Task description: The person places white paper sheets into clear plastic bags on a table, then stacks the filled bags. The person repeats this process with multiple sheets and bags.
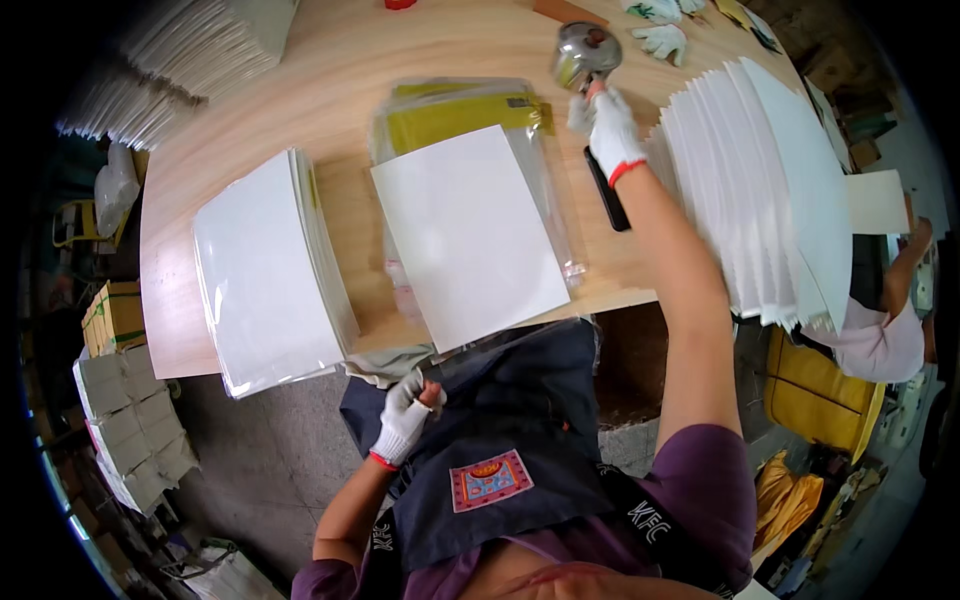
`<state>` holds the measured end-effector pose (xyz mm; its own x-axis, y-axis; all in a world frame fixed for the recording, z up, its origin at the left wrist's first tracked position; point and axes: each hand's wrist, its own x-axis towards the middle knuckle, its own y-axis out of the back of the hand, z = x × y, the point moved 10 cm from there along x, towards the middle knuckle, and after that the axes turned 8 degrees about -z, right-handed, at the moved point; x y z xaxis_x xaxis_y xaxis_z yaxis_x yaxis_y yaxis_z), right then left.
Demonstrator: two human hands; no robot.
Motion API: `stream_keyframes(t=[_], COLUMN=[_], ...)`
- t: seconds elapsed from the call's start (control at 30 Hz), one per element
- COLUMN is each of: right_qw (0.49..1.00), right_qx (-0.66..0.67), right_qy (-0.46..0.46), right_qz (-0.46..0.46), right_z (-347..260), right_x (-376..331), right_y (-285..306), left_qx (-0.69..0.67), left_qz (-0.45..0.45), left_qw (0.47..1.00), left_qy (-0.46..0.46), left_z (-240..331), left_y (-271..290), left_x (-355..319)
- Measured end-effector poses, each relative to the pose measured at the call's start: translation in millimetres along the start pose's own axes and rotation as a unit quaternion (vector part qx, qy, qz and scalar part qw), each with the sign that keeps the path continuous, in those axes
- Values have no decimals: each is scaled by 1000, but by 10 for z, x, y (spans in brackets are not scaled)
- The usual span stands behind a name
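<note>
- The fingers of your right hand, in a white glove with red cuff, are bent at the near side of a metal lidded pot and touch it; I cannot tell if they grasp it firmly.
- The fingers of your left hand, also gloved, are curled inward in front of your dark apron, below the near edge of the desk; I cannot tell if they pinch something.
- Just beside the right wrist, on its left, a black flat object lies on the desk.
- Ahead of the left fingers, a white sheet lies tilted upon clear plastic sleeves, its lower corner near these fingers.
- Left and ahead of the left fingers, there is a pile of white sheets in clear plastic.
- To the right of the right fingers, a tall fanned stack of white sheets stands.
- Beyond these fingers, to the right, lies a loose white glove.
</note>
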<state>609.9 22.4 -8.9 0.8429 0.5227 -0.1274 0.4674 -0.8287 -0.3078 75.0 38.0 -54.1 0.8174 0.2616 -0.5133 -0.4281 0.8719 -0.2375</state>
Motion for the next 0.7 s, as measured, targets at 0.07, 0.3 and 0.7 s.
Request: stream_keyframes(t=[0.07,0.3,0.7], right_qw=[998,995,965], right_qx=[-25,-27,-164], right_qy=[-13,-37,-72], right_qz=[47,85,-192], right_z=[21,297,56], right_x=[171,1186,-1420], right_y=[151,588,-833], left_qx=[-182,-162,-124], left_qz=[34,-11,93], left_qw=[972,983,987], left_qy=[145,84,46], left_z=[-534,-370,-229], left_y=[-77,0,56], left_x=[-278,268,382])
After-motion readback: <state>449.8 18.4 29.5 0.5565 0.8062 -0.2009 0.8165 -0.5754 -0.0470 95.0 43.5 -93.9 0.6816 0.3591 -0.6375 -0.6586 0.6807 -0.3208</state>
